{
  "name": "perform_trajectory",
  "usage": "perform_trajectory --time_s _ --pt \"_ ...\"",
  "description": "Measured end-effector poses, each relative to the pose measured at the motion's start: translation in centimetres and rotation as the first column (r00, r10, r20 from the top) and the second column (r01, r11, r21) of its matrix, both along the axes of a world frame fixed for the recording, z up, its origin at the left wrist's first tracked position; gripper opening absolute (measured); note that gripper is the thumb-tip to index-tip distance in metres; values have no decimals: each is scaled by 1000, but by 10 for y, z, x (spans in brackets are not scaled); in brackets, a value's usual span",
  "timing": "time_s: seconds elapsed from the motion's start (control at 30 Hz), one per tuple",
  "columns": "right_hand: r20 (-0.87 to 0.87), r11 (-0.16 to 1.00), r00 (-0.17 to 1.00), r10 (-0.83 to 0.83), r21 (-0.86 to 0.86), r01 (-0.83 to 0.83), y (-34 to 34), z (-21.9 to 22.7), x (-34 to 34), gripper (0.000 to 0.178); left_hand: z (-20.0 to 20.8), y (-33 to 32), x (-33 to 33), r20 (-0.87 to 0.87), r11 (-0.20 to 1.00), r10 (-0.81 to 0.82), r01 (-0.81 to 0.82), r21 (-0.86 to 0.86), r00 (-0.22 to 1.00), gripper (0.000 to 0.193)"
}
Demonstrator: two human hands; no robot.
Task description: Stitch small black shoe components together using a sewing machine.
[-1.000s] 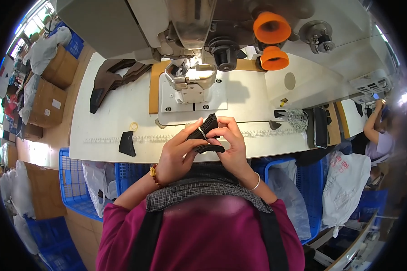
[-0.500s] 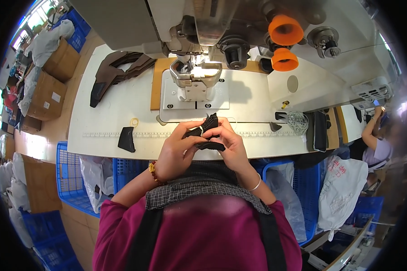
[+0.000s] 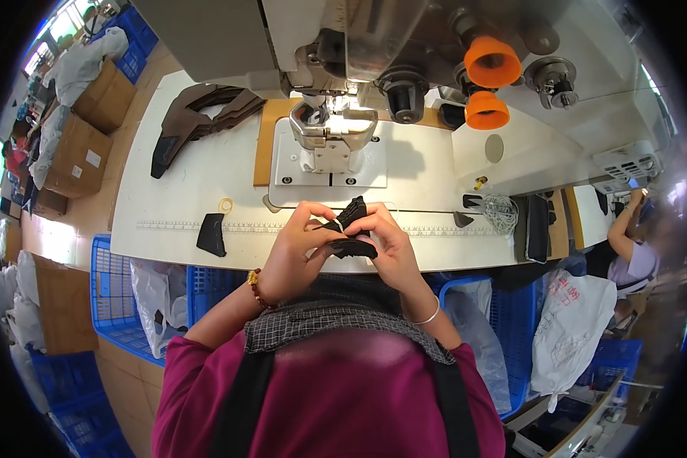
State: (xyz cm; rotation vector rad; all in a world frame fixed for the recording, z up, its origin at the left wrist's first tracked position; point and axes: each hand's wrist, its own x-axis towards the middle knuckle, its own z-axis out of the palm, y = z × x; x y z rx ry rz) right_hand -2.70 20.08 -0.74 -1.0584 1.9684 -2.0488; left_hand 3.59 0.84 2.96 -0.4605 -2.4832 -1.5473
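In front of the sewing machine (image 3: 332,145), a small stack of black fabric pieces (image 3: 353,248) is held between both hands above the table's front edge. My left hand (image 3: 282,256) pinches its left side, fingers curled. My right hand (image 3: 393,252) grips the other side, with the thumb low and fingers across the stack. A thin pale strip or band shows between the fingertips; its kind I cannot make out. To the left on the table lie a separate black piece (image 3: 211,234) and a yellow rubber band (image 3: 225,204).
Brown and black cut pieces (image 3: 195,114) lie at the table's back left. A printed ruler strip (image 3: 168,225) runs along the front. A tangle of pale cord (image 3: 501,211) sits at right. Blue crates (image 3: 114,305) stand below the table. Another person's arm (image 3: 624,229) shows far right.
The hands stay at the same place, with small finger shifts on the black stack. The pale strip between the fingertips shows more clearly now. The whole view has shifted slightly.
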Motion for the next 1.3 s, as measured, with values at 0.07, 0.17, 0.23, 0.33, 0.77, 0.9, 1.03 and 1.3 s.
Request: perform_trajectory --time_s 0.07,0.17,0.23,0.33,0.77,0.9,1.03,1.3 --pt "64 999 997 -35 16 34 3 2 -2 15 -1 -1 -2 17 1000 -20 19 14 1000 24" --pt "146 998 987 -63 -4 65 9 7 -4 10 -3 -1 -5 26 999 -51 51 11 998 26" --pt "131 997 988 -79 -15 81 9 9 -6 10 -3 0 -7 18 998 -66 66 -7 998 29" --pt "324 969 943 -77 -197 148 6 8 -7 14 0 3 -7 41 996 -86 86 1 995 30" --pt "-285 975 943 -171 88 203 19 23 -6 33 2 4 -11 -228 991 -75 46 -127 971 33" --pt "-629 941 727 -275 -20 338 15 17 -3 40 3 0 -10 -289 983 -60 6 -186 956 31" --pt "-680 941 678 -279 -53 334 14 8 -4 41 2 -1 -9 -304 986 -56 4 -170 951 31" --pt "-201 930 922 -332 93 355 33 17 -3 27 2 8 -13 -151 997 -59 52 -49 987 31"
